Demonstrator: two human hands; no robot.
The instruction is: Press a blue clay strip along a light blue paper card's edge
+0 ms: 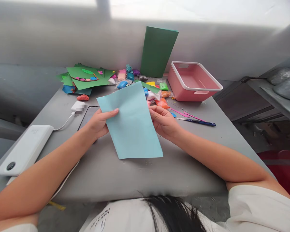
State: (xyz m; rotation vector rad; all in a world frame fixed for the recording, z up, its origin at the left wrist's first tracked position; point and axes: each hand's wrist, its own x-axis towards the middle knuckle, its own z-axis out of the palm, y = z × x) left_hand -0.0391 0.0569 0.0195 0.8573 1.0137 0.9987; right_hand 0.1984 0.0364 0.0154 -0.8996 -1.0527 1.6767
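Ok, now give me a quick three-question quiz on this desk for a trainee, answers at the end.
1. Which hand's thumb lies on the face of the light blue paper?
2. True or false: the pink basket stands to the left of the upright dark green card.
3. What is at the far left corner of the table? A: a stapler. B: green sheets. C: a mug.

Key: 1, the left hand. 2, false: the pink basket is right of the dark green card. 3, B.

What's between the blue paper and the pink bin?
In the head view, coloured packets lie between blue paper and pink bin; the right hand is at the paper's right edge.
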